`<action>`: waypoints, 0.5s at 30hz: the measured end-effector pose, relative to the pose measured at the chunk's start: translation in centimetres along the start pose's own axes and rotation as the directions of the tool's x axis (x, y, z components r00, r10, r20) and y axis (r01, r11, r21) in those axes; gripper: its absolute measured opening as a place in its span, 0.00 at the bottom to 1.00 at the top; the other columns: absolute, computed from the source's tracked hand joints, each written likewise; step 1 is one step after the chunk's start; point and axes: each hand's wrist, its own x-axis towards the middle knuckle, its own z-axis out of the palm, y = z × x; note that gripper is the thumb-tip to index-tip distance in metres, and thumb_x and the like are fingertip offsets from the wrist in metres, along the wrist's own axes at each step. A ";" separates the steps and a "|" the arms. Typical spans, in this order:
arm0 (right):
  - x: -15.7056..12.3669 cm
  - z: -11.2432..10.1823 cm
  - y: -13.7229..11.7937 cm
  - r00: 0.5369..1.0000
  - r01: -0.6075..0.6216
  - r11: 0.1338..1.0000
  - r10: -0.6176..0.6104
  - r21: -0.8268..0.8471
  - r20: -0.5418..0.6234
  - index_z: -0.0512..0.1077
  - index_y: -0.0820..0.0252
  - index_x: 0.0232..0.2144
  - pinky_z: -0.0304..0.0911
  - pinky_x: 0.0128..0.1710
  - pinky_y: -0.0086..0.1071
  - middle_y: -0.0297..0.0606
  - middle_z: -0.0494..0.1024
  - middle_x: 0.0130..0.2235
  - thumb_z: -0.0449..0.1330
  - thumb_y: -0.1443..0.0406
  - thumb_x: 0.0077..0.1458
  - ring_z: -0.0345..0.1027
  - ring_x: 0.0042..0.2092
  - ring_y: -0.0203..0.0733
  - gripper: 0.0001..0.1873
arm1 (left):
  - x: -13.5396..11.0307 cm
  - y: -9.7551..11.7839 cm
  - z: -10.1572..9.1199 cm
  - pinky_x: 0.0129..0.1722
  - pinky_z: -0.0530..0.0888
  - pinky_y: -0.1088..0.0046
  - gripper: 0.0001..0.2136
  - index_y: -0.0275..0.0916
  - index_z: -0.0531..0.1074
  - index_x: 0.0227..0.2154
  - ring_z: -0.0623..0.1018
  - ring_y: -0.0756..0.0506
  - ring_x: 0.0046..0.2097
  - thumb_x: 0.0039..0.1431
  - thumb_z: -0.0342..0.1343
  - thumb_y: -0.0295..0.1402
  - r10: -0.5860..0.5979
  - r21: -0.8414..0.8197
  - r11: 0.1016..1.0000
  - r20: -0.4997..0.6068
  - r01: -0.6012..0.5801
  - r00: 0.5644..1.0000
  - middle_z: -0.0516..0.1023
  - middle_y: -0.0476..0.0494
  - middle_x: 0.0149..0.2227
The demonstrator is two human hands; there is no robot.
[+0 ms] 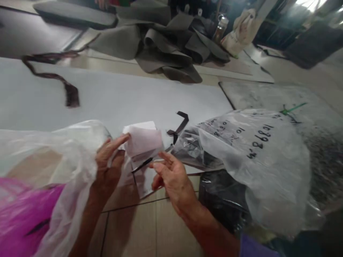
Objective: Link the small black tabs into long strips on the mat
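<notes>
A small stack of paper slips [144, 140], pinkish on top and white beneath, lies on the white sheet near the front edge of the table. At its left edge, my left hand [108, 162] has its fingers stretched out, the index fingertip touching the paper. A dark pen [142, 165] lies slanted across the lower paper. My right hand [173, 175] is just beside the pen, fingers loosely bent and apart, with no firm grip on it visible. Dark bent strips [182, 123] lie beyond the right hand.
A clear plastic bag [268, 171] with handwritten numbers and a green tie stands at right, above a black plastic package [222, 192]. Another plastic bag [77, 150] and magenta plastic [24, 210] are at left. Grey material pieces [166, 46], a bottle [221, 26] and a dark strap [50, 75] lie farther back.
</notes>
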 end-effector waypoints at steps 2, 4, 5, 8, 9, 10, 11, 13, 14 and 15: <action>-0.4 0.1 0.4 0.998 -0.065 0.996 0.065 0.059 -0.005 0.62 0.62 0.43 0.59 0.15 0.25 0.36 0.73 0.36 0.61 0.63 0.39 0.63 0.17 0.28 0.26 | 0.0 0.9 0.1 0.57 0.62 0.57 0.14 0.36 0.67 0.48 0.68 0.44 0.54 0.61 0.45 0.32 -0.002 -0.064 0.998 0.017 0.003 1.000 0.70 0.39 0.51; -0.7 0.1 0.7 0.993 -0.117 0.988 0.119 0.098 -0.020 0.63 0.63 0.42 0.60 0.15 0.25 0.39 0.71 0.40 0.61 0.65 0.37 0.66 0.20 0.29 0.26 | -0.2 1.6 0.4 0.58 0.62 0.60 0.14 0.38 0.67 0.48 0.67 0.45 0.55 0.61 0.45 0.32 0.012 -0.079 0.997 0.063 -0.007 0.998 0.69 0.43 0.52; -0.9 0.0 0.8 0.991 -0.128 0.986 0.130 0.104 -0.016 0.64 0.63 0.41 0.60 0.16 0.24 0.40 0.71 0.41 0.61 0.66 0.36 0.66 0.21 0.29 0.25 | -0.5 1.9 0.6 0.58 0.62 0.61 0.14 0.40 0.67 0.48 0.66 0.45 0.56 0.61 0.45 0.33 0.018 -0.070 0.998 0.090 -0.012 0.996 0.69 0.44 0.53; -2.3 -0.5 1.1 0.991 -0.121 0.989 0.116 0.084 0.063 0.68 0.63 0.35 0.59 0.17 0.22 0.35 0.71 0.36 0.60 0.67 0.37 0.65 0.21 0.27 0.17 | -1.1 2.7 1.3 0.58 0.61 0.58 0.15 0.40 0.67 0.49 0.64 0.44 0.57 0.62 0.44 0.34 0.046 -0.026 0.999 0.136 -0.043 0.990 0.67 0.44 0.54; -3.0 -1.0 1.2 0.988 -0.122 0.991 0.115 0.060 0.108 0.69 0.63 0.33 0.58 0.17 0.21 0.33 0.71 0.32 0.59 0.67 0.38 0.64 0.20 0.27 0.15 | -1.2 2.9 1.5 0.57 0.61 0.56 0.15 0.39 0.67 0.49 0.63 0.42 0.58 0.62 0.44 0.34 0.064 -0.015 0.998 0.137 -0.062 0.989 0.67 0.42 0.54; -3.8 -1.6 1.4 0.981 -0.125 0.992 0.120 0.022 0.153 0.70 0.63 0.33 0.57 0.18 0.21 0.30 0.71 0.27 0.59 0.67 0.40 0.62 0.19 0.27 0.13 | -1.3 3.2 1.6 0.57 0.60 0.54 0.15 0.39 0.67 0.49 0.62 0.41 0.58 0.62 0.44 0.35 0.082 -0.008 0.997 0.136 -0.082 0.987 0.66 0.41 0.55; -4.7 -2.3 1.5 0.972 -0.129 0.991 0.132 -0.028 0.194 0.71 0.63 0.33 0.57 0.19 0.21 0.29 0.70 0.24 0.59 0.67 0.42 0.62 0.19 0.27 0.12 | -1.3 3.5 1.7 0.57 0.59 0.51 0.15 0.39 0.67 0.49 0.62 0.39 0.59 0.61 0.45 0.35 0.105 0.002 0.994 0.132 -0.106 0.986 0.65 0.40 0.56; -6.7 -4.2 1.9 0.953 -0.131 0.975 0.174 -0.179 0.249 0.73 0.62 0.34 0.57 0.20 0.20 0.28 0.70 0.21 0.58 0.66 0.46 0.63 0.21 0.28 0.11 | -1.2 4.5 1.7 0.56 0.59 0.49 0.16 0.43 0.66 0.50 0.61 0.37 0.59 0.60 0.47 0.35 0.168 0.030 0.985 0.114 -0.173 0.979 0.64 0.41 0.57; -7.7 -5.4 2.0 0.946 -0.121 0.954 0.195 -0.275 0.258 0.74 0.60 0.35 0.57 0.21 0.21 0.29 0.71 0.22 0.59 0.65 0.47 0.64 0.22 0.29 0.11 | -1.2 5.1 1.5 0.56 0.58 0.49 0.17 0.46 0.64 0.52 0.61 0.37 0.59 0.60 0.48 0.35 0.193 0.044 0.979 0.110 -0.199 0.975 0.62 0.44 0.58; -8.6 -6.5 2.1 0.941 -0.106 0.917 0.217 -0.384 0.260 0.74 0.58 0.36 0.57 0.21 0.21 0.29 0.72 0.23 0.59 0.63 0.49 0.66 0.24 0.30 0.11 | -1.3 5.8 1.4 0.57 0.58 0.49 0.18 0.51 0.62 0.53 0.60 0.38 0.59 0.59 0.48 0.34 0.212 0.055 0.974 0.107 -0.219 0.971 0.61 0.47 0.58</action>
